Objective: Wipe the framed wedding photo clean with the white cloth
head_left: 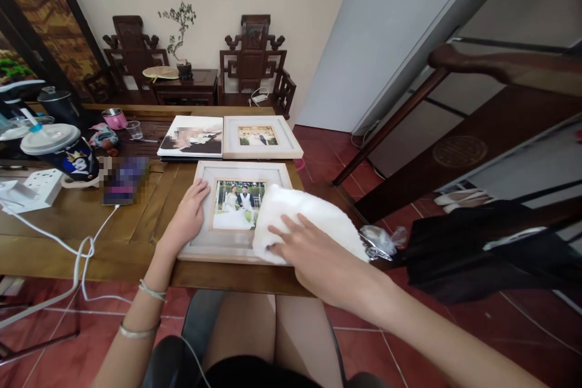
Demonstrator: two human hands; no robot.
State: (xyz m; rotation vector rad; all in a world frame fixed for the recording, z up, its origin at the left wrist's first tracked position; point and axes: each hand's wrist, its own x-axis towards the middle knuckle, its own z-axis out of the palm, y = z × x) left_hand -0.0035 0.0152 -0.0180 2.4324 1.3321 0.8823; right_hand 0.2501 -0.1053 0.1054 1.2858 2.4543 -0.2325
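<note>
A framed photo [207, 241] with a pale wooden border lies flat at the near edge of the wooden table [157, 257]. Against its left side rests my left hand [188, 215], fingers stretched along the border. My right hand [302, 248] lies with spread fingers on a white cloth [318, 203], pressing it onto the frame's right part. The cloth hides that corner and hangs past the frame's right side. Two people in wedding clothes show in the picture [237, 205]. Behind it lie a second framed photo [291, 138] and a photo panel [191, 136].
On the left are a lidded drink cup [63, 151], a phone [125, 180] on a white cable [97, 227], a pink mug [114, 118] and a small clear cup [134, 130]. A wooden chair [418, 151] stands close at right. Clear plastic wrapping [382, 239] sits beside the cloth.
</note>
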